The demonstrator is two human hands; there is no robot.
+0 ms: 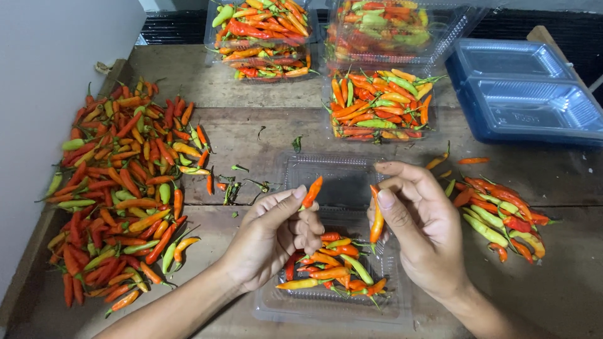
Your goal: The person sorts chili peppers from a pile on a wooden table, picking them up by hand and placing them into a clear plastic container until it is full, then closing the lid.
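While the left hand (270, 235) pinches a small orange-red chili pepper (311, 191) and the right hand (421, 226) another orange chili (376, 221) above the clear plastic clamshell tray (339, 307), both look light, smooth, bendable; mid-body suits gripping.

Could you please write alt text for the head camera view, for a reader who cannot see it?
A person's left hand and right hand each pinch an orange chili above an open clear plastic container partly filled with chilies, on a worn wooden table. A large chili pile lies left, a smaller pile right; filled containers and blue lidded trays sit behind.
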